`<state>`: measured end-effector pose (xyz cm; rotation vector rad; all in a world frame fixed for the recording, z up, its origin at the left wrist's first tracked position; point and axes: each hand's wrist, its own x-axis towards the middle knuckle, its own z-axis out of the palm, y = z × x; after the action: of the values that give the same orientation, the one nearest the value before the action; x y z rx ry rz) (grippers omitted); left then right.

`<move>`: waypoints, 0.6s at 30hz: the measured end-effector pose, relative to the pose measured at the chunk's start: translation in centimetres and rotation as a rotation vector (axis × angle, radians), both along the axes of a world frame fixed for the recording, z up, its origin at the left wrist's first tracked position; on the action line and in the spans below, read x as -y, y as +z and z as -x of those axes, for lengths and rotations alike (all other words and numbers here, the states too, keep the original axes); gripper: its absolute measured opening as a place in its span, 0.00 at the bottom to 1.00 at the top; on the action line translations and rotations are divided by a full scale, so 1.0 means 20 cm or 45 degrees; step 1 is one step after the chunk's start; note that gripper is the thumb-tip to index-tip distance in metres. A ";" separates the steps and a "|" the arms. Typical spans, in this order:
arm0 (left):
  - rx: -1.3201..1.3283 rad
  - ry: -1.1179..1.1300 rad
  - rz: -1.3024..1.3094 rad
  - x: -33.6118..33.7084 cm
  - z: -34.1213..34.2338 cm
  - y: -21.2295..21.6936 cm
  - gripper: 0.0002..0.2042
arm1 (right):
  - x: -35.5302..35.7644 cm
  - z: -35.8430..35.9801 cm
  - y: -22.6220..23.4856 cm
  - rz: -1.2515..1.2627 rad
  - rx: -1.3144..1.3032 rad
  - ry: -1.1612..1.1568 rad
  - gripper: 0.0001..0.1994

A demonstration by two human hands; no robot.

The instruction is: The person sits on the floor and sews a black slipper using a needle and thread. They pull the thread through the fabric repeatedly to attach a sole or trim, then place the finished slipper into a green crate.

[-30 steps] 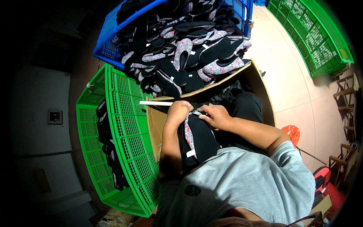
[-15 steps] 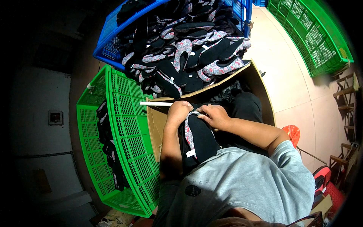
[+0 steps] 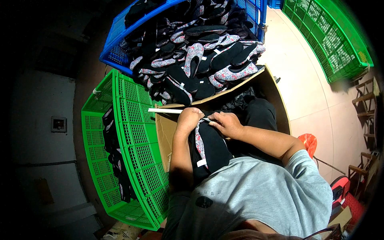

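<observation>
A black fabric slipper (image 3: 215, 145) with a flower-print edge and a small white tag lies across my lap, its far end between my hands. My left hand (image 3: 189, 119) is closed on that end and on a white stick (image 3: 165, 111), which sticks out to the left. Opposite it, my right hand (image 3: 227, 123) pinches the same end, thumb and fingers together. The fingertips of both hands nearly meet, and they hide the stick's inner end and the edge between them.
A cardboard box (image 3: 165, 130) surrounds my knees. Beyond it, a blue crate (image 3: 116, 38) holds a heap of similar slippers (image 3: 195, 56). A green crate (image 3: 138, 132) with several dark slippers stands at my left. Another green crate (image 3: 326, 38), a red bag (image 3: 308, 143) and wooden racks (image 3: 365, 105) are at the right.
Almost nothing differs. Both hands keep their hold on the slipper's end, and the white stick stays in my left hand.
</observation>
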<state>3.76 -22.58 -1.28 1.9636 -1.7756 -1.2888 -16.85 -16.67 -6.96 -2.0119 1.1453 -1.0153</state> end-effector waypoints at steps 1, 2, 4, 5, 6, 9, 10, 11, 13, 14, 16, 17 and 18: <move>0.000 0.002 -0.003 0.00 0.00 0.00 0.09 | 0.00 0.00 0.00 -0.001 0.014 -0.008 0.13; -0.015 0.012 0.003 0.00 -0.01 -0.01 0.09 | 0.00 0.00 -0.01 -0.002 0.029 -0.016 0.12; -0.042 0.030 0.017 -0.01 -0.02 -0.04 0.09 | -0.01 -0.03 -0.03 -0.391 0.387 -0.048 0.11; -0.038 0.023 0.025 -0.01 -0.02 -0.04 0.09 | -0.01 -0.04 -0.04 -0.586 0.566 -0.062 0.10; -0.034 0.017 0.032 -0.02 -0.02 -0.04 0.10 | -0.01 -0.03 -0.03 -0.822 0.709 -0.073 0.10; -0.035 0.052 0.034 -0.06 -0.02 -0.04 0.09 | -0.01 -0.03 -0.04 -0.980 0.903 -0.124 0.12; -0.039 0.070 0.031 -0.08 -0.02 -0.03 0.09 | -0.01 -0.03 -0.04 -0.940 0.931 -0.136 0.17; -0.085 0.023 0.130 -0.11 -0.02 -0.02 0.07 | -0.01 -0.02 -0.06 -0.860 0.844 -0.132 0.19; -0.174 -0.083 0.320 -0.20 0.01 0.10 0.03 | -0.01 -0.02 -0.09 -0.703 0.678 -0.136 0.21; -0.220 -0.135 0.460 -0.24 -0.02 0.07 0.06 | -0.02 -0.02 -0.09 -0.773 0.738 -0.102 0.24; -0.096 -0.066 0.652 -0.32 -0.01 0.10 0.08 | -0.03 0.00 -0.08 -0.779 0.596 -0.014 0.24; -0.033 -0.033 0.746 -0.37 0.01 0.10 0.08 | -0.03 0.00 -0.08 -0.781 0.526 0.028 0.24; -0.023 -0.008 0.866 -0.41 0.01 0.09 0.09 | -0.03 0.01 0.00 -0.850 0.511 0.038 0.23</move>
<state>3.62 -14.44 0.46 1.5446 -1.8734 -0.5699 -17.08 -16.09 -7.06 -1.2316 1.0455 -0.8234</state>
